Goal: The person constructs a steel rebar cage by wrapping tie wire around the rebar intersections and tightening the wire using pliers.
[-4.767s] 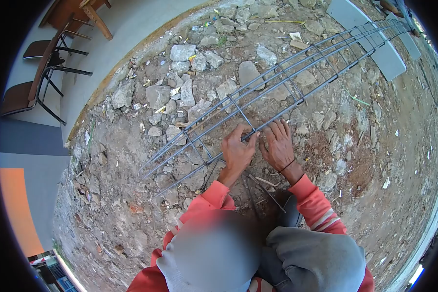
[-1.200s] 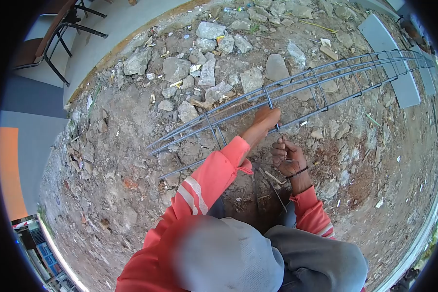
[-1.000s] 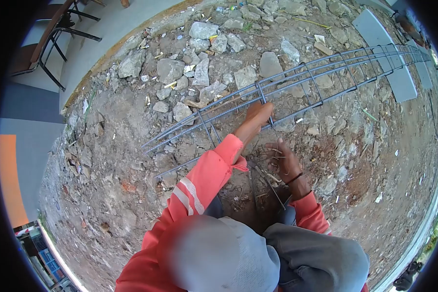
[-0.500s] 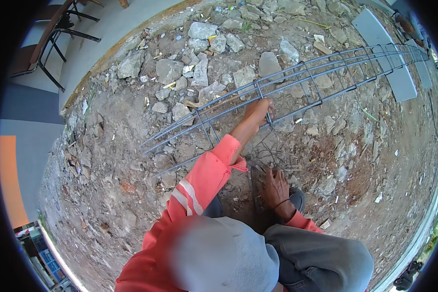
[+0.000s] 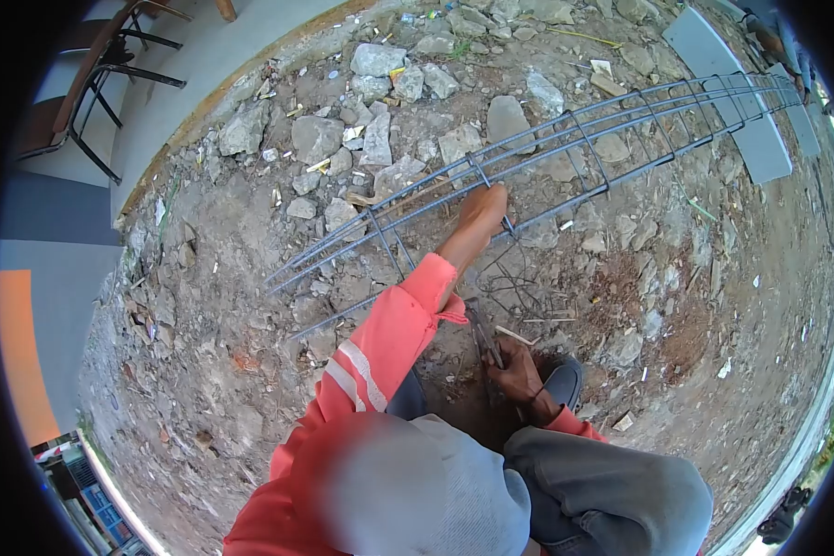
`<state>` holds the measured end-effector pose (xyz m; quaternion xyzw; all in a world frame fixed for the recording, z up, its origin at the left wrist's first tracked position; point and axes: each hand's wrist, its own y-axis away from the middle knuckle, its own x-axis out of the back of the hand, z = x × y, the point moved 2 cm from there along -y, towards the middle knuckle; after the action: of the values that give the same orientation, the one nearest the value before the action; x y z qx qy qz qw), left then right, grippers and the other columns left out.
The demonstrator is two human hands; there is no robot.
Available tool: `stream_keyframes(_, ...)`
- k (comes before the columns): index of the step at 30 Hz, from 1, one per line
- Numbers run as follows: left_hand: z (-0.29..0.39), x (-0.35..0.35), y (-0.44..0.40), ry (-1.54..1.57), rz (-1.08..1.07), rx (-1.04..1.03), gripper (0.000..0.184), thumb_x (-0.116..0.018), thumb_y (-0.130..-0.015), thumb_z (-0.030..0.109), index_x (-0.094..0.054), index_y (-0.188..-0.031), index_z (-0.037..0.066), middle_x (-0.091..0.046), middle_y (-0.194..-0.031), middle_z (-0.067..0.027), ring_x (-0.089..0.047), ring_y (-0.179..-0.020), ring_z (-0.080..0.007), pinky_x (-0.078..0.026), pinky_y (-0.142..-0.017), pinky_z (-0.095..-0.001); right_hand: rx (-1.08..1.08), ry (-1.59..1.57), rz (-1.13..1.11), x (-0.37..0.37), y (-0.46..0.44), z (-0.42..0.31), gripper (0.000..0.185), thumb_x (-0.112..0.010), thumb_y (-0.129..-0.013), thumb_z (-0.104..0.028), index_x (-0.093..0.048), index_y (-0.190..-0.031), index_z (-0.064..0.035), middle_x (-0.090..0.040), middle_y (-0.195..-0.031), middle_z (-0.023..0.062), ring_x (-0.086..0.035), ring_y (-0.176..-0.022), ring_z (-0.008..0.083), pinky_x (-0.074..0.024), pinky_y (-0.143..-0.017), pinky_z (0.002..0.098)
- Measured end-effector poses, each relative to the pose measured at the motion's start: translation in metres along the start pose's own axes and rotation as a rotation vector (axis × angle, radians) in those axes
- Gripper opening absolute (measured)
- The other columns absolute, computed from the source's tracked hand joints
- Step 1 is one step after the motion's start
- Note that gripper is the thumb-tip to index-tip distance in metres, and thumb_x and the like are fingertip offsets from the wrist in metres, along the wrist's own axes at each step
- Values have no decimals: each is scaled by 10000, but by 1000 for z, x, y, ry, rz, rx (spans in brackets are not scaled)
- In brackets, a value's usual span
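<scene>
A long steel rebar cage [image 5: 591,148] runs from the centre to the upper right, with several rods joined by square stirrups. My left hand [image 5: 485,206] reaches into it, its fingers closed around the stirrup by the near rod. Lower down, beside my shoe, my right hand [image 5: 517,372] is closed on the handles of dark metal pincers [image 5: 483,334], whose head points up towards the cage. Thin tie wires [image 5: 519,283] lie loose on the soil between both hands.
Broken concrete chunks [image 5: 317,139] litter the rough ground beyond the cage. Pale boards [image 5: 727,93] lie under its far end. Chairs [image 5: 88,102] stand on a raised floor at upper left. My shoe [image 5: 562,385] is beside my right hand.
My right hand has lifted the pincers from the ground beside my foot, and its fingers have closed around the handles. My left hand stays at the stirrup, its wrist turned slightly.
</scene>
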<state>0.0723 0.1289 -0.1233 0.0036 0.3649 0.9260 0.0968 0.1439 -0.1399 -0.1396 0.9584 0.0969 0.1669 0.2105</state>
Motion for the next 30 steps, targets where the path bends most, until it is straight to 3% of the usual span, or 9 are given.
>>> stream_keyframes(2, 0, 2, -5, -15, -51, -17, 286, -451, -885, 218, -506, -1053, -7, -516, -955, -118, -663, -722, -278, -555, -634, -389, 65, -160, 4, 0, 10, 5, 80, -585, -763, -49, -550, -827, -18, -576, -708, 80, -579, -682, 211, -480, -618, 349)
stream_keyframes(5, 4, 2, 3, 43, -30, -26, 286, -468, -889, 230, -519, -1041, -8, -530, -954, -121, -665, -716, -275, -550, -630, -381, -113, -804, -58, 11, 28, 8, 101, -528, -743, 11, -529, -825, -48, -602, -806, 47, -604, -789, 173, -491, -653, 306)
stream_keyframes(8, 1, -2, 5, 121, 0, -38, 282, -487, -893, 237, -533, -1021, -10, -539, -935, -120, -667, -706, -276, -546, -628, -380, -120, -1121, 173, 35, 34, -24, 197, -474, -725, 61, -530, -864, -68, -598, -945, 40, -609, -897, 155, -502, -696, 284)
stream_keyframes(11, 0, -1, 4, 82, 0, -7, 272, -494, -893, 232, -538, -1002, -14, -543, -916, -118, -667, -697, -277, -545, -625, -375, -15, -828, 272, 88, 33, -37, 255, -472, -704, 93, -539, -911, -41, -594, -1050, 98, -632, -963, 235, -523, -766, 352)
stream_keyframes(13, 2, -3, 6, 84, -3, -14, 276, -490, -896, 233, -536, -1004, -17, -541, -920, -118, -668, -699, -277, -545, -633, -375, 234, 418, 369, 121, 24, -69, 308, -491, -708, 97, -552, -984, -25, -593, -1092, 135, -624, -985, 345, -514, -814, 446)
stream_keyframes(16, 4, -5, 9, 93, 11, -14, 278, -487, -902, 230, -531, -1014, -20, -537, -928, -117, -668, -702, -276, -545, -643, -372, 164, 763, 351, 136, 0, -87, 290, -526, -750, 49, -567, -1026, -29, -567, -1120, 153, -595, -995, 403, -478, -840, 514)
stream_keyframes(20, 4, -3, 9, 107, 30, 8, 272, -490, -905, 211, -522, -1036, -25, -532, -947, -119, -668, -713, -275, -547, -643, -371, 262, 985, 315, 144, -13, -121, 235, -524, -807, 0, -568, -1035, -36, -555, -1111, 136, -598, -982, 382, -467, -827, 516)
stream_keyframes(26, 12, -3, 18, 72, 34, -1, 270, -475, -907, 199, -514, -1036, -34, -526, -956, -128, -664, -721, -276, -559, -637, -373, 174, 1135, 176, 140, -20, -125, 193, -524, -845, -60, -565, -1034, -45, -550, -1128, 143, -600, -1001, 364, -462, -849, 521)
stream_keyframes(30, 12, -3, 15, 63, 33, 2, 268, -452, -903, 189, -511, -1030, -39, -523, -949, -134, -663, -716, -277, -559, -622, -364, 149, 1047, 236, 136, -22, -114, 148, -517, -857, -59, -529, -1002, -33, -591, -1003, 185, -638, -873, 416, -501, -734, 539)
